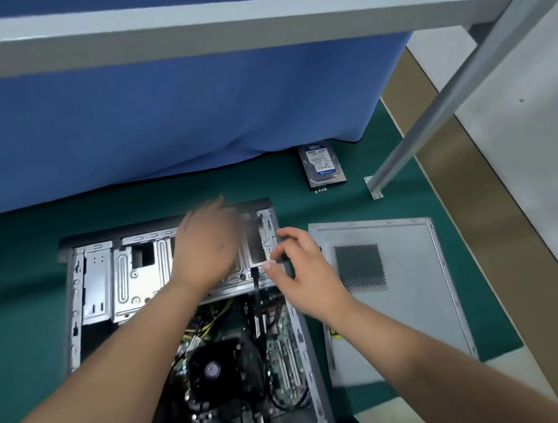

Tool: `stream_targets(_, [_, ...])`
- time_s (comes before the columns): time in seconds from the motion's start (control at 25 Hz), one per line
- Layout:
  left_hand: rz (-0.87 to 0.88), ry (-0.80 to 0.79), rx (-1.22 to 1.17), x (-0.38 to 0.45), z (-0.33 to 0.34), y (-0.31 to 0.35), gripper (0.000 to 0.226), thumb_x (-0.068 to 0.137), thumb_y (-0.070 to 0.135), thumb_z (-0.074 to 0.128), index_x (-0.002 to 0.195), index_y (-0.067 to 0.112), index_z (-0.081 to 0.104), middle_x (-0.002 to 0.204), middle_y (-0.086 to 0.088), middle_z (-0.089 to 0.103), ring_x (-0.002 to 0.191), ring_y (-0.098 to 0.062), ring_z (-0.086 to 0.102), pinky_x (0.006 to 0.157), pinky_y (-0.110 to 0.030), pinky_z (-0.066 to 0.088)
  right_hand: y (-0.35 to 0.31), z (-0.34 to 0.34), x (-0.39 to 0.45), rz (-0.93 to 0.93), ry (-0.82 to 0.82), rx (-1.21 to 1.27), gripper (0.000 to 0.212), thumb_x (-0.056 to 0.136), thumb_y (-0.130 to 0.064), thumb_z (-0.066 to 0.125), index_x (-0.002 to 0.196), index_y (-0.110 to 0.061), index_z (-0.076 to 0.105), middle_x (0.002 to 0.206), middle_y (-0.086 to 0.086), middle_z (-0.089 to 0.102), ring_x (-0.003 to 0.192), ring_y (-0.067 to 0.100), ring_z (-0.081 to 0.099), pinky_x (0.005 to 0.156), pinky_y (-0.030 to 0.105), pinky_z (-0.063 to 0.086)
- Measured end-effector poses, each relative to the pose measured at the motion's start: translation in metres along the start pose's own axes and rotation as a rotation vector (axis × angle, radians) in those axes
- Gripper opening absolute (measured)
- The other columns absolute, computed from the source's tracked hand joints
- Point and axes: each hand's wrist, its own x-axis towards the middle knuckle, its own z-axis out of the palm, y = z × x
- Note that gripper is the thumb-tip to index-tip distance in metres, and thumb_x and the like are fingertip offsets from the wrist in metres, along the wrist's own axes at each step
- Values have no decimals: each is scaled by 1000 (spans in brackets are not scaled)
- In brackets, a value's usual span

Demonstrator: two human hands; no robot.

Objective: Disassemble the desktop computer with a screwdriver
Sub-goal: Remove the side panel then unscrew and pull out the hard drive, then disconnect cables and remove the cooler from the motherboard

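Note:
The desktop computer case (73, 301) lies open on a green mat, showing the motherboard (282, 324) and the black CPU fan (213, 369). My left hand (206, 250), blurred by motion, hovers with straight fingers over the silver drive cage (129, 278) at the case's far end. My right hand (298, 274) is at the case's right wall (300, 333) beside the cage, thumb and curled fingers pinching its edge. A black cable (257, 303) hangs from the cage into the case. A yellow-tipped tool (334, 332), mostly hidden, lies between the case and the side panel.
The removed grey side panel (414, 300) lies right of the case. A hard drive (322, 167) with small screws (321, 190) in front of it lies further back. A blue curtain (158, 120) hangs behind, and a grey frame leg (433, 116) slants down at the right.

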Motion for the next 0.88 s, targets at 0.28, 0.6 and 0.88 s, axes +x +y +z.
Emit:
stream_targets(0.28, [48, -54, 90, -99, -9, -21, 40, 106, 41, 45, 143, 33, 56, 164, 8, 34, 155, -16, 24, 127, -44, 16, -10, 49, -46, -62, 16, -147, 43, 89, -71, 53, 112, -40, 71, 168, -22, 6, 155, 6, -15, 119, 39, 5])
stream_targets(0.6, [-71, -176, -169, -113, -38, -12, 39, 104, 53, 45, 140, 44, 58, 152, 21, 41, 152, -10, 26, 122, -41, 21, -51, 42, -30, 111, 75, 207, 21, 89, -40, 74, 109, -42, 70, 94, -20, 65, 103, 17, 60, 102, 47, 46])
stream_targets(0.88, [-391, -153, -884, -96, -46, 37, 9, 94, 26, 73, 95, 34, 74, 87, 18, 75, 87, -1, 69, 87, -29, 54, -64, 38, -40, 151, 1, 354, 13, 104, -24, 57, 95, -26, 67, 82, -3, 76, 74, 13, 72, 70, 19, 53])
